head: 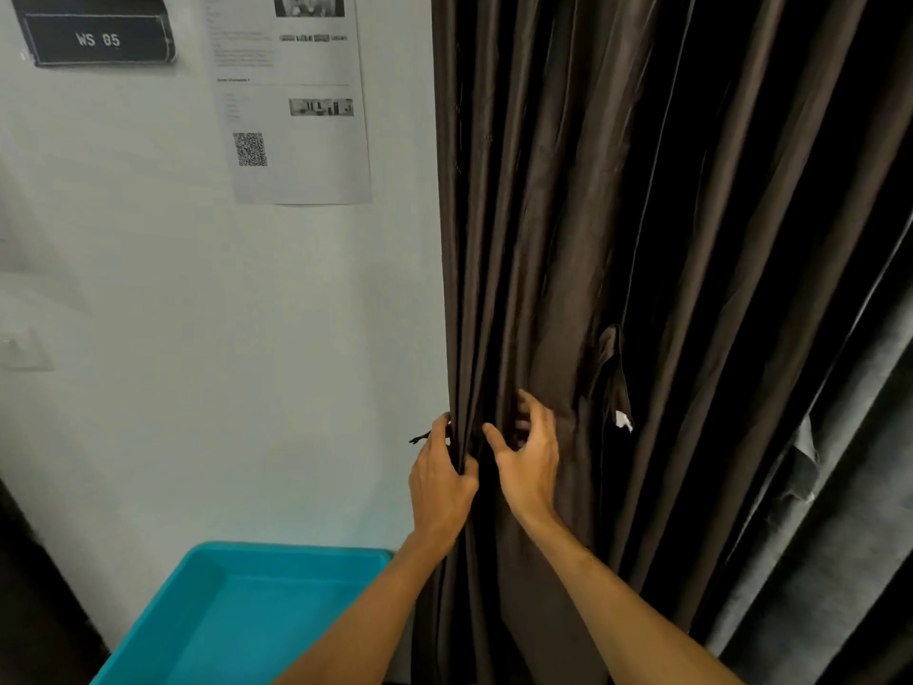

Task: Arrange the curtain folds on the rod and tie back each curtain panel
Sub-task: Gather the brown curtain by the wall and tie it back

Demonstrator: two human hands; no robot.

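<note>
Soft, even light is falling on the wall (197, 299) at left, while folds of the curtain (558, 200) are sinking into black shadow; the frame's edges are bowing slightly.

White wall (197, 313), taped paper sheet (296, 155), turquoise bin (207, 575).

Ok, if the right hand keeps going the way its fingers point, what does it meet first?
The brown curtain: the right hand points up and forward into the folds, fingertips at or almost on the fabric; depth is unclear. The left hand grips the panel's edge beside it.
</note>
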